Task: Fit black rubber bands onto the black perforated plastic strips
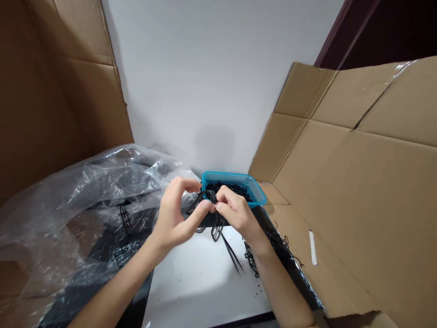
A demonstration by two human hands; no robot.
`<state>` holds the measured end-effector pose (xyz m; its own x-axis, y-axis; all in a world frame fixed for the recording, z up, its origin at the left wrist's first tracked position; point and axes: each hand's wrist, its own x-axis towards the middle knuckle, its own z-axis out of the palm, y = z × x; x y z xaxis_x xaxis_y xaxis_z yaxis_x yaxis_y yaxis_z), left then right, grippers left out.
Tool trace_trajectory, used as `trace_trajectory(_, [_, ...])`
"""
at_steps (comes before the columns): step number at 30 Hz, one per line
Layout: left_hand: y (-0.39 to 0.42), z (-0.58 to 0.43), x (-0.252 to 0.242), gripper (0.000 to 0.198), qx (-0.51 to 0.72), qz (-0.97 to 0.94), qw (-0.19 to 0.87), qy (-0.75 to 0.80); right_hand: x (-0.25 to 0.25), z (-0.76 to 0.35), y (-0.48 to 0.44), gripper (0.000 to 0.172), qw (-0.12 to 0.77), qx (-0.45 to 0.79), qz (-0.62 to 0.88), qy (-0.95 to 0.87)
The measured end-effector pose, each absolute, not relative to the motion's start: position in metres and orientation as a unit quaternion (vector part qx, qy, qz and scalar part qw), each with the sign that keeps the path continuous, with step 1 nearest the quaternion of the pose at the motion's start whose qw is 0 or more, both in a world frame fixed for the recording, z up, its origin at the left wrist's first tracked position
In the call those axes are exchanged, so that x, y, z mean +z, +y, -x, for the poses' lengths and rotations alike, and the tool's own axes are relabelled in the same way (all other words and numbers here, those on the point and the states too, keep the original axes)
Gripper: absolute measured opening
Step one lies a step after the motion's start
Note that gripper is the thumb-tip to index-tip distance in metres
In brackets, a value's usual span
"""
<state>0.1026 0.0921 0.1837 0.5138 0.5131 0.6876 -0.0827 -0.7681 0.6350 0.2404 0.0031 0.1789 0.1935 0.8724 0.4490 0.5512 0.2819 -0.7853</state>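
Both hands meet over the white table [205, 282], pinching a small black plastic part [209, 197] between their fingertips. My left hand [175, 214] is curled, thumb and forefinger closed on the part's left side. My right hand [235, 212] grips its right side. More black pieces [217, 230] dangle beneath the fingers, with thin black strips [234, 255] trailing down to the table. Just behind the hands stands a blue plastic basket [254, 191] holding several small black parts.
A crumpled clear plastic bag [68, 205] over black parts fills the left side. Cardboard box flaps [358, 191] rise on the right and another cardboard sheet [51, 82] on the left. Loose black pieces [251, 259] lie by my right wrist. A white wall stands behind.
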Motion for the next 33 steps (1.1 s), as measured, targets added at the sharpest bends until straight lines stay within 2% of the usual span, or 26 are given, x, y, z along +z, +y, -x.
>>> trace_trajectory(1, [0.091, -0.101, 0.184, 0.02, 0.484, -0.836, 0.23, 0.119, 0.179, -0.241, 0.002, 0.016, 0.509, 0.144, 0.579, -0.62])
trace_trajectory(3, [0.088, -0.1, 0.183, 0.017, 0.465, -0.864, 0.167, 0.092, 0.18, -0.241, 0.0, 0.015, 0.499, 0.119, 0.575, -0.637])
trace_trajectory(6, [0.086, -0.102, 0.181, 0.008, 0.448, -0.864, 0.217, 0.077, 0.18, -0.24, -0.003, 0.013, 0.487, 0.102, 0.561, -0.662])
trace_trajectory(11, [0.092, -0.098, 0.185, 0.015, 0.479, -0.825, 0.282, 0.103, 0.18, -0.244, -0.008, 0.013, 0.488, 0.109, 0.552, -0.667])
trace_trajectory(16, [0.104, -0.083, 0.198, 0.011, 0.504, -0.778, 0.338, 0.163, 0.185, -0.251, -0.012, 0.014, 0.508, 0.105, 0.559, -0.647])
trace_trajectory(19, [0.103, -0.077, 0.202, 0.005, 0.507, -0.786, 0.326, 0.134, 0.187, -0.253, -0.014, 0.014, 0.476, 0.068, 0.567, -0.668])
trace_trajectory(22, [0.097, -0.075, 0.201, 0.01, 0.508, -0.804, 0.293, 0.098, 0.187, -0.255, -0.015, 0.015, 0.466, 0.045, 0.569, -0.676])
trace_trajectory(25, [0.092, -0.076, 0.2, 0.011, 0.506, -0.811, 0.28, 0.088, 0.186, -0.262, -0.017, 0.014, 0.494, 0.064, 0.576, -0.648])
trace_trajectory(30, [0.092, -0.077, 0.2, 0.013, 0.508, -0.81, 0.282, 0.081, 0.191, -0.283, -0.021, 0.009, 0.618, 0.132, 0.525, -0.57])
trace_trajectory(33, [0.095, -0.078, 0.2, 0.014, 0.512, -0.807, 0.285, 0.075, 0.197, -0.296, -0.023, 0.008, 0.633, 0.143, 0.526, -0.55])
